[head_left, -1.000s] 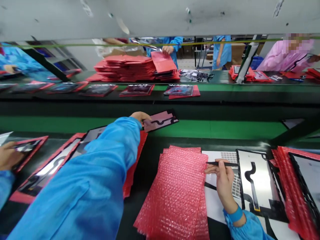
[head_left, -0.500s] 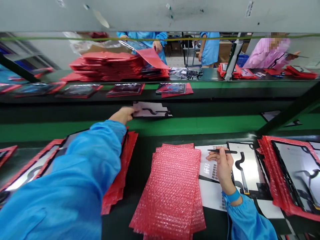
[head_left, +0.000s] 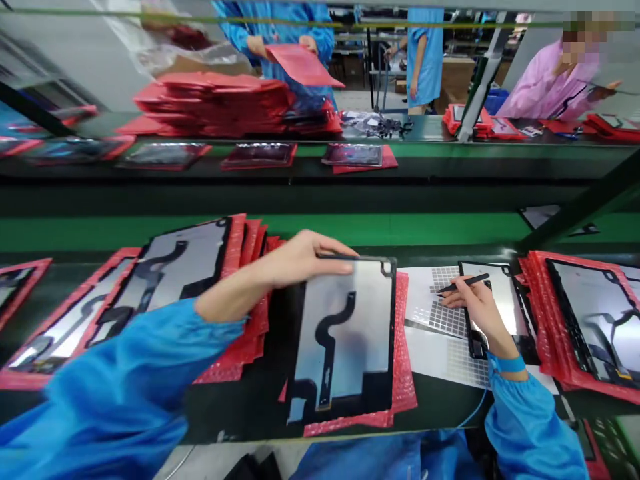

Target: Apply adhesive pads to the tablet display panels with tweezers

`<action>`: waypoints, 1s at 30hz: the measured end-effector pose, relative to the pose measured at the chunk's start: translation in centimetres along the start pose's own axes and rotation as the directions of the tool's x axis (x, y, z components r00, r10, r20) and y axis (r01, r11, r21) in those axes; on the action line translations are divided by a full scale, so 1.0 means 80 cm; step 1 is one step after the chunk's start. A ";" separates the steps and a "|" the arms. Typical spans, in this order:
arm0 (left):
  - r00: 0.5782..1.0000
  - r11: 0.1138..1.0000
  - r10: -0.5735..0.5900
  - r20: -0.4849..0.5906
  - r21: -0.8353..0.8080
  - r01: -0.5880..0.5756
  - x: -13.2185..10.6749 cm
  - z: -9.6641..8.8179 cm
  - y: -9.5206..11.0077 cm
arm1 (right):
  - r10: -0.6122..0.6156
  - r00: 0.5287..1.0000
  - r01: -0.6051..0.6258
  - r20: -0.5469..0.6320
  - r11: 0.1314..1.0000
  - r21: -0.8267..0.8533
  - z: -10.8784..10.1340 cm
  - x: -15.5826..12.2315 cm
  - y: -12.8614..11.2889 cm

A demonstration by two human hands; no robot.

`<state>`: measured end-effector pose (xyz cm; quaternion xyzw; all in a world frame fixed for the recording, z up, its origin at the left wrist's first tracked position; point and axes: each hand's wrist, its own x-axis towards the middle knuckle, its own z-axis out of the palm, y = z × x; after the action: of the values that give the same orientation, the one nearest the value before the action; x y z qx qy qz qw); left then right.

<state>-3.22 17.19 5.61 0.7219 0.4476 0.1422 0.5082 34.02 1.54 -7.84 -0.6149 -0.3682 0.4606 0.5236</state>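
Note:
My left hand (head_left: pixel 313 257) grips the top edge of a tablet screen panel (head_left: pixel 345 333), thumb across its face. The panel shows its silvery back with a black curved flex cable, over a stack of red bubble-wrap bags (head_left: pixel 401 373). Whether it rests on the bags or hovers, I cannot tell. In my right hand (head_left: pixel 475 303) is a pair of black tweezers (head_left: pixel 463 283), pointing left above a white sheet of small grey stickers (head_left: pixel 450 320). Partly under that hand lies a second screen panel (head_left: pixel 505 300). A blue band circles my right wrist.
More screen panels (head_left: pixel 175 260) lie on red bags at left, and another stack (head_left: pixel 590 313) stands at right. A green belt (head_left: pixel 350 230) runs behind the bench. Beyond it are a pile of red bags (head_left: pixel 215 107) and several people. A dark slanted post (head_left: pixel 585 200) rises at right.
My left hand has come back from the belt with the screen panel, now over the bubble-wrap bags. My right hand with the tweezers has shifted slightly right. The view has tilted down.

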 end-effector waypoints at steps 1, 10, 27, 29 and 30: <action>0.996 1.000 0.006 0.089 -0.005 -0.006 0.002 0.019 -0.005 | 0.011 1.000 -0.010 0.006 0.999 -0.040 -0.003 -0.002 0.003; 0.989 0.999 -0.047 0.138 -0.003 0.048 0.063 0.065 -0.084 | 0.044 0.998 -0.036 0.042 0.982 -0.185 -0.017 -0.006 0.013; 0.763 0.942 0.308 -0.568 0.294 -0.162 0.002 0.146 -0.162 | 0.033 0.999 -0.028 0.021 0.973 -0.230 -0.006 -0.016 0.016; 0.754 0.939 0.323 -0.572 0.292 -0.181 0.002 0.147 -0.163 | 0.039 0.999 -0.035 0.011 0.967 -0.251 -0.005 -0.016 0.013; 0.751 0.938 0.329 -0.572 0.290 -0.190 0.003 0.147 -0.163 | 0.043 0.999 -0.039 0.009 0.965 -0.261 -0.004 -0.015 0.012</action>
<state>-1.86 11.29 -10.89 0.7420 0.4953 0.3888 0.2300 33.94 0.13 -8.57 -0.6826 -0.4165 0.4234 0.4259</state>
